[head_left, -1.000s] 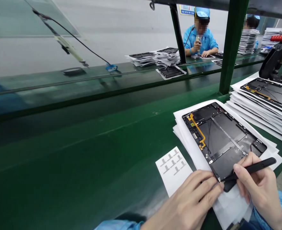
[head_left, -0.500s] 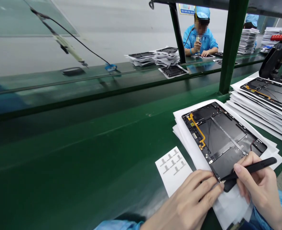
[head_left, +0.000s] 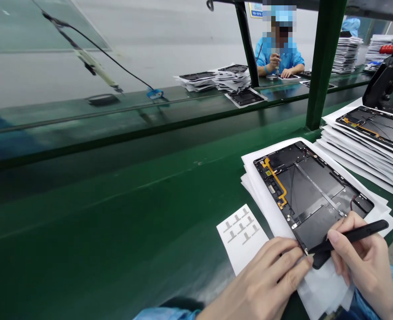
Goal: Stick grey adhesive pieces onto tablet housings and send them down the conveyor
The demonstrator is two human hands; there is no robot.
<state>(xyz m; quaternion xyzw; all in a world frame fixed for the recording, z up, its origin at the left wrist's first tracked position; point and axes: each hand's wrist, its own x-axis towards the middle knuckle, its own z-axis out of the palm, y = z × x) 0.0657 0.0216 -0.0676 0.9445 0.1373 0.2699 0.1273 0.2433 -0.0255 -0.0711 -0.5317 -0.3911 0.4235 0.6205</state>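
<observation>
A black tablet back housing [head_left: 316,182] lies open side up, with an orange flex cable [head_left: 278,184] along its left side and a grey ribbon across its middle. Bent fingers of my left hand [head_left: 273,271] close against its near-left corner; what is under the fingertips is partly hidden. Black tweezers [head_left: 356,233] are gripped in my right hand [head_left: 363,258], their tip at that same corner beside my left fingertips. A white card [head_left: 234,253] with several grey T-shaped pieces [head_left: 240,227] lies left of the housing, partly under my left hand.
White sheets [head_left: 259,186] lie beneath the housing. On the right rises a stack of sheets and housings [head_left: 366,153]. A green post [head_left: 323,66] stands behind. Across the raised ledge a co-worker [head_left: 279,58] sits near more stacks [head_left: 213,80]. An electric screwdriver [head_left: 96,69] hangs at left.
My hands and the tweezers stay almost in place at the housing corner, with only a tiny shift. On the far ledge, a housing on its sheet has slid slightly to the right.
</observation>
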